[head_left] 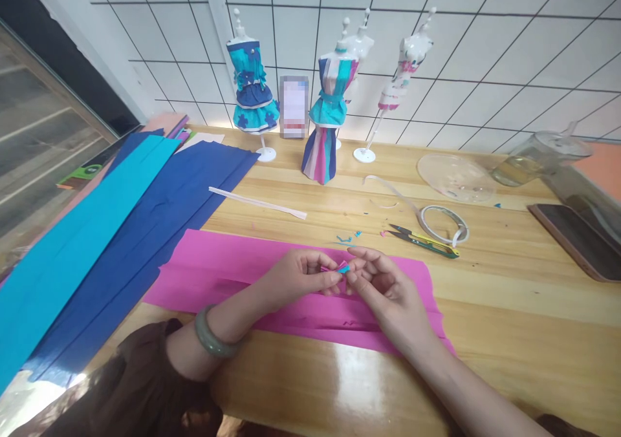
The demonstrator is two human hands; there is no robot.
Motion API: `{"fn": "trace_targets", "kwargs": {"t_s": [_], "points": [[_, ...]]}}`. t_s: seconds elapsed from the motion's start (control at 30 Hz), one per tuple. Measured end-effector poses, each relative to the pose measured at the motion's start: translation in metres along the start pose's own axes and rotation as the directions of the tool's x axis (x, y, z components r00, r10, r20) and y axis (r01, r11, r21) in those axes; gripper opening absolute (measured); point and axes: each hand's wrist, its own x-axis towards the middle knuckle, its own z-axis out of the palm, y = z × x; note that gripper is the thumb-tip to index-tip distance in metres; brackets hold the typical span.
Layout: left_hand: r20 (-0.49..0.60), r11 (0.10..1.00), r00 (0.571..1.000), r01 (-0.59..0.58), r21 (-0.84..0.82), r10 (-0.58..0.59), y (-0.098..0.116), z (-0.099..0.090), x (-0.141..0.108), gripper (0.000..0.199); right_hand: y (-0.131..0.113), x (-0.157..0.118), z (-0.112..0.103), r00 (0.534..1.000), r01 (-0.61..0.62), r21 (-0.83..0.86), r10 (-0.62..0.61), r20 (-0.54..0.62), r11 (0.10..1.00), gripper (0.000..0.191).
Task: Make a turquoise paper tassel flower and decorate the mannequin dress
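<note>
Above a magenta crepe paper sheet [213, 269], my left hand [305, 272] pinches a small folded pink-and-blue paper piece [343, 268] between thumb and fingers. My right hand [385, 288] closes its thumb and index finger on the blue end of the same piece, with its other fingers loosely curled. Fingertips cover part of the piece, so its full shape is hidden. Just beyond the hands lie tiny blue paper scraps [345, 238]. Yellow-and-green thread snips [424, 240] rest to the right of them, near a roll of narrow tape [443, 223].
Blue [160, 211] and turquoise [92, 236] paper sheets cover the left side. Small mannequins in paper dresses [255, 88] stand at the back beside an upright phone [294, 107]. A pale strip [257, 203], clear plate [456, 177], glass cup [524, 159] and dark phone [579, 240] lie around.
</note>
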Motion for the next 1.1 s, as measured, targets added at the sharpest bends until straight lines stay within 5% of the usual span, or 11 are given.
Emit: {"fn": "trace_targets", "kwargs": {"t_s": [0.17,0.53,1.1], "points": [[-0.068,0.998,0.998,-0.017,-0.06,0.013,0.0006,-0.0002,-0.0001,0.023,0.0003,0.0008,0.0009,1.0,-0.028,0.058,0.028,0.012,0.998,0.027],[-0.041,0.986,0.999,0.005,-0.167,-0.012,-0.0027,-0.0012,-0.0005,0.019,-0.0027,0.0014,-0.001,0.993,-0.111,0.141,0.114,-0.016,0.984,0.028],[0.088,0.999,0.995,0.043,0.024,-0.045,0.001,-0.0019,-0.0026,0.022,-0.0014,-0.0004,-0.0015,1.0,-0.012,-0.022,0.011,-0.017,1.0,0.028]]}}
